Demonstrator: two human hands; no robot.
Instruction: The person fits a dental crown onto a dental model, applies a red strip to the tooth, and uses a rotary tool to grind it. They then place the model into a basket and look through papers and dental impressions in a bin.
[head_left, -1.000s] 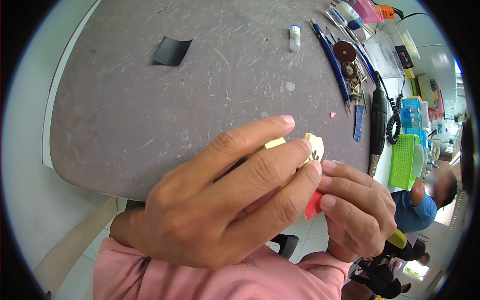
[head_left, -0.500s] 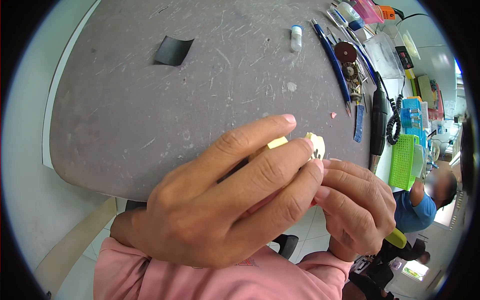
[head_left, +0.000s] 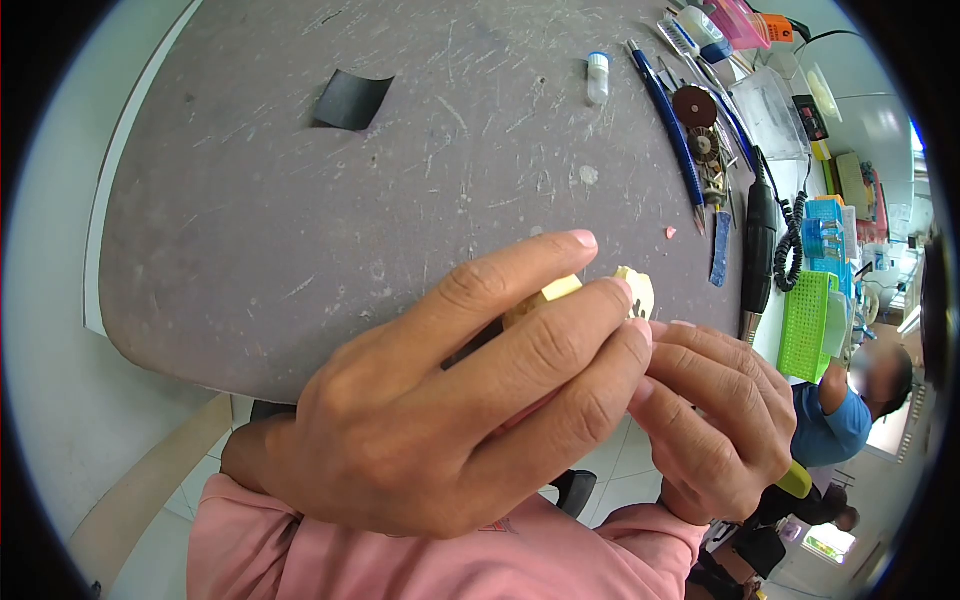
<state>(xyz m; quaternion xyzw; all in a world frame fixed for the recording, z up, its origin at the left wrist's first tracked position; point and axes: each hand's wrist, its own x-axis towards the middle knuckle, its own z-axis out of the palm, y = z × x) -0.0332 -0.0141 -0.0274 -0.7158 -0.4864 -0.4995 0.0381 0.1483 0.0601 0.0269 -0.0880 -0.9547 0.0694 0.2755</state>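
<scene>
Clearly, a small yellow cast point(head_left: 633, 290) is gripped in the left hand point(head_left: 440, 410), fingers wrapped closed round it so that only its far tip shows. It is held up off the bench point(head_left: 300, 200), near the near edge, presumably so it can be worked close to the eyes. The right hand point(head_left: 715, 420) is curled shut against it from the right; what its grip holds cannot be told. Far right, a blue pen point(head_left: 672, 130), a vial point(head_left: 598, 76) and a black handpiece point(head_left: 759, 240) are lined up, leaving the bench's middle open for movement.
</scene>
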